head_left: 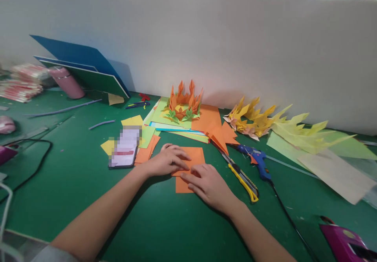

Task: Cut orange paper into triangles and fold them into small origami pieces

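An orange paper sheet (193, 156) lies flat on the green table (73, 183) in front of me. My left hand (167, 160) rests on its left part with fingers stretched over the paper. My right hand (207, 183) presses down on its lower right part, fingers flat and pointing left. Both hands lie on the paper and grip nothing. A phone (125, 148) lies just left of my left hand.
A yellow utility knife (243, 175) and a blue glue gun (257, 160) with its cable lie right of the paper. Folded orange paper flowers (184, 99), yellow paper flowers (253, 119), loose coloured sheets, blue boards (79, 64) and a white wall stand behind. A magenta tool (344, 242) sits at bottom right.
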A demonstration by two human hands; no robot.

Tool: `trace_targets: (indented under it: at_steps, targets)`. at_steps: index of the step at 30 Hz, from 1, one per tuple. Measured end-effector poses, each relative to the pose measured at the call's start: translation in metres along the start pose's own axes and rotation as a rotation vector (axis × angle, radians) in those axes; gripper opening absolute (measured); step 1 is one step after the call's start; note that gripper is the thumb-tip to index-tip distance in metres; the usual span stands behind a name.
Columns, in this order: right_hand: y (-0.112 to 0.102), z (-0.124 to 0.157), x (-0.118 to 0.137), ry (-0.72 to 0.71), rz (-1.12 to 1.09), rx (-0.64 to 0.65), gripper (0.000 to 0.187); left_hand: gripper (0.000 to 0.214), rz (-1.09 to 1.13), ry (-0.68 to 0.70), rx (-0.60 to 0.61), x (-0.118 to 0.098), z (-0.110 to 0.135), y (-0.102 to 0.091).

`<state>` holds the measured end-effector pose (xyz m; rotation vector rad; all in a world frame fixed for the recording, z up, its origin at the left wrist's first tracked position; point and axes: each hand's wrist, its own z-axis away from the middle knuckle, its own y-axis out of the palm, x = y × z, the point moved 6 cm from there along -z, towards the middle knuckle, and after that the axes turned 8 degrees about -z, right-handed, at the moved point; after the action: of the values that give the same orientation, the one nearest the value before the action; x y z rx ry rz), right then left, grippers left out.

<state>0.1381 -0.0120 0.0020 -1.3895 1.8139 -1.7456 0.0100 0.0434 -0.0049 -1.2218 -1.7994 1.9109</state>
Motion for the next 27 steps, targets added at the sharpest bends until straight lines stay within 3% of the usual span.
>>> trace_targets:
  at_steps: [12,27]
  targets:
    - [0.004,-0.004,0.003,0.088,0.025,0.024,0.026,0.026,-0.013,0.007,0.008,0.000,0.000,0.001]
    - [-0.002,0.007,-0.005,0.055,0.063,0.017,0.031,0.019,-0.024,0.023,0.010,-0.005,0.002,-0.002]
